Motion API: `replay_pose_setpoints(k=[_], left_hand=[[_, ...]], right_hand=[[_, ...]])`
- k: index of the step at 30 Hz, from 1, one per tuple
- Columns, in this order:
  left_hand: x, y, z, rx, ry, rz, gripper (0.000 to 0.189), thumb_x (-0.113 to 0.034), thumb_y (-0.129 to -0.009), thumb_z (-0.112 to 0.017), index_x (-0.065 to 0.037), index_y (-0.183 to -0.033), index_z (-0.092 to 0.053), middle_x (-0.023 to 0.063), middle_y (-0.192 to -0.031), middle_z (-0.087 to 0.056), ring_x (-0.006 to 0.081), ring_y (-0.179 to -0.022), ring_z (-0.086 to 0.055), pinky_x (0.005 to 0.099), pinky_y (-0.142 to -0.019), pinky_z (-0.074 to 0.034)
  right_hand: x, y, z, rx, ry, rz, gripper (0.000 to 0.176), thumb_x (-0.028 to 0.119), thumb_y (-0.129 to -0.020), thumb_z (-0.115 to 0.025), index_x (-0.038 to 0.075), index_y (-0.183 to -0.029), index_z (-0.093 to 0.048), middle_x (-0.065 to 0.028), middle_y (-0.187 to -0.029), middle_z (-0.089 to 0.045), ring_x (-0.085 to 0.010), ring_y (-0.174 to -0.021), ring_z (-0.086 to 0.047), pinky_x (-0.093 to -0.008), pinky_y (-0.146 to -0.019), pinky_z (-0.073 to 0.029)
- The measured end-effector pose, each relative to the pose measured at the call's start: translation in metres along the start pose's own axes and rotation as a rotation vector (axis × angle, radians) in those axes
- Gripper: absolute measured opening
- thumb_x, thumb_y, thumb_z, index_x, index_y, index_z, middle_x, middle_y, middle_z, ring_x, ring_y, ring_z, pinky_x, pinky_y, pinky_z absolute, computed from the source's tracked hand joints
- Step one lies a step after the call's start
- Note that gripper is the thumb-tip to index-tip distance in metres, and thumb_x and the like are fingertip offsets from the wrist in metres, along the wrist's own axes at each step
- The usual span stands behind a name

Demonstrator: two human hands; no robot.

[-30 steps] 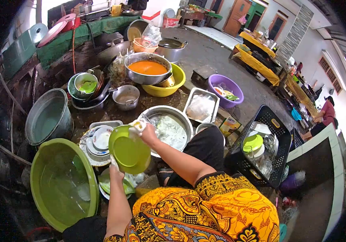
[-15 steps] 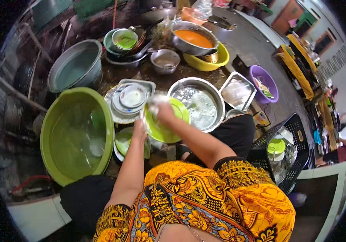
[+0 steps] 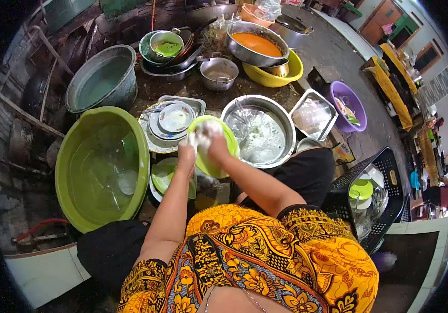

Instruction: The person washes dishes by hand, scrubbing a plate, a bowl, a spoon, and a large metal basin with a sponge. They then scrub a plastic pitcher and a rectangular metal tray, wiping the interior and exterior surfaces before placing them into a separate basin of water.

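My left hand (image 3: 186,155) is closed on the left rim of a lime-green plate (image 3: 228,143), which it holds tilted. My right hand (image 3: 215,146) presses a suds-covered white sponge (image 3: 207,128) against the plate's upper left; foam hides the sponge's exact shape. Just left of the plate, small white plates (image 3: 176,118) are stacked on larger ones. A round metal basin (image 3: 290,136) of sudsy water stands to the right. Below my left hand sit more green dishes (image 3: 162,176), partly covered by my forearm.
A big green tub (image 3: 62,172) of water stands at left, with a grey tub (image 3: 130,78) behind it. Pots and an orange-filled pan (image 3: 258,46) are at the back. A black crate (image 3: 391,177) of dishes, a purple basin (image 3: 339,112) and another person (image 3: 446,190) are at right.
My right hand and the sponge have shifted across the plate, while the plate has tilted more. My left hand stays at its rim. The whole view has shifted slightly.
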State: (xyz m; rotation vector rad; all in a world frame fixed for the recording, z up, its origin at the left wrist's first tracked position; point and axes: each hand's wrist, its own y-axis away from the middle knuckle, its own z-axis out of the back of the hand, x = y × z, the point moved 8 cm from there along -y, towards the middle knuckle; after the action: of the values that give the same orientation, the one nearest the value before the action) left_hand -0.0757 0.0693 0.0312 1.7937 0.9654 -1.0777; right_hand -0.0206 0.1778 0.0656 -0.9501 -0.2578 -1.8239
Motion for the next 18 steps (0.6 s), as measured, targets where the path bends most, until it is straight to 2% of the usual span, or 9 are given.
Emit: replay_pose_setpoints(k=[4,6,8,10,11,13,14,16,18], left_hand=[[-0.018,0.000,0.010,0.105,-0.376,-0.283,0.028,-0.023,-0.089,-0.051,0.002,-0.096,-0.060,0.0096,-0.083,-0.063,0.0212,-0.069,-0.060,0.0334,-0.063,-0.045],[-0.041,0.020,0.004,0.221,-1.010,-0.449,0.030,-0.025,-0.087,-0.049,0.000,-0.095,-0.062,0.0228,-0.081,-0.063,0.0377,-0.075,-0.060,0.0459,-0.065,-0.045],[-0.058,0.047,0.004,0.195,-1.267,-0.285,0.029,-0.028,-0.087,-0.048,-0.002,-0.089,-0.062,0.0264,-0.077,-0.059,0.0419,-0.075,-0.057,0.0480,-0.064,-0.044],[-0.056,0.070,0.007,0.266,-1.390,-0.557,0.027,-0.028,-0.088,-0.046,-0.005,-0.080,-0.057,0.0207,-0.069,-0.058,0.0395,-0.068,-0.058,0.0483,-0.060,-0.045],[-0.037,0.073,0.023,0.260,-1.584,-0.347,0.025,-0.028,-0.087,-0.047,-0.006,-0.081,-0.056,0.0193,-0.071,-0.059,0.0385,-0.068,-0.058,0.0471,-0.059,-0.046],[-0.018,0.090,0.044,0.246,-1.600,-0.720,0.023,-0.026,-0.084,-0.051,-0.009,-0.070,-0.056,0.0142,-0.064,-0.056,0.0330,-0.058,-0.056,0.0455,-0.053,-0.044],[-0.008,0.098,0.048,0.322,-1.731,-0.585,0.019,-0.024,-0.083,-0.054,-0.010,-0.070,-0.054,0.0089,-0.070,-0.054,0.0291,-0.062,-0.055,0.0434,-0.059,-0.045],[0.011,0.113,0.067,0.346,-1.797,-0.734,0.017,-0.025,-0.084,-0.050,-0.014,-0.073,-0.057,0.0069,-0.070,-0.055,0.0242,-0.064,-0.056,0.0389,-0.057,-0.044],[0.023,0.120,0.083,0.411,-1.843,-0.602,0.010,-0.019,-0.082,-0.049,-0.013,-0.083,-0.058,0.0069,-0.076,-0.054,0.0239,-0.074,-0.056,0.0376,-0.065,-0.044]], right_hand=[[-0.063,-0.047,0.038,-0.172,-0.129,-0.405,0.041,0.020,-0.069,-0.069,0.006,-0.107,-0.057,-0.0192,-0.092,-0.063,-0.0328,-0.087,-0.060,-0.0399,-0.079,-0.047],[-0.144,-0.050,0.032,-0.164,-0.050,-0.533,0.043,0.028,-0.069,-0.071,0.007,-0.105,-0.059,-0.0170,-0.092,-0.064,-0.0294,-0.087,-0.061,-0.0379,-0.076,-0.047],[-0.235,-0.052,0.016,-0.155,0.002,-0.693,0.050,0.035,-0.062,-0.076,0.009,-0.102,-0.062,-0.0156,-0.094,-0.065,-0.0271,-0.086,-0.062,-0.0354,-0.076,-0.047],[-0.287,-0.047,0.005,-0.161,-0.147,-0.649,0.054,0.032,-0.064,-0.073,0.007,-0.109,-0.058,-0.0125,-0.096,-0.064,-0.0221,-0.085,-0.060,-0.0331,-0.078,-0.047],[-0.286,-0.045,0.014,-0.249,0.032,-0.690,0.055,0.030,-0.065,-0.072,0.006,-0.112,-0.056,-0.0115,-0.097,-0.063,-0.0228,-0.085,-0.060,-0.0338,-0.077,-0.047],[-0.322,-0.072,-0.020,-0.099,-0.146,-0.681,0.073,0.038,-0.060,-0.074,0.006,-0.121,-0.050,-0.0161,-0.107,-0.060,-0.0280,-0.096,-0.058,-0.0354,-0.083,-0.046],[-0.340,-0.085,-0.038,-0.024,-0.233,-0.682,0.082,0.042,-0.058,-0.075,0.006,-0.126,-0.047,-0.0184,-0.112,-0.059,-0.0306,-0.102,-0.057,-0.0362,-0.086,-0.045],[-0.333,-0.098,-0.046,-0.129,-0.442,-0.631,0.062,0.028,-0.057,-0.078,0.005,-0.111,-0.057,-0.0147,-0.098,-0.064,-0.0256,-0.092,-0.060,-0.0335,-0.083,-0.046],[-0.296,-0.102,-0.027,-0.234,-0.547,-0.561,0.057,0.023,-0.057,-0.079,0.005,-0.107,-0.058,-0.0135,-0.093,-0.064,-0.0236,-0.089,-0.060,-0.0322,-0.082,-0.047]])
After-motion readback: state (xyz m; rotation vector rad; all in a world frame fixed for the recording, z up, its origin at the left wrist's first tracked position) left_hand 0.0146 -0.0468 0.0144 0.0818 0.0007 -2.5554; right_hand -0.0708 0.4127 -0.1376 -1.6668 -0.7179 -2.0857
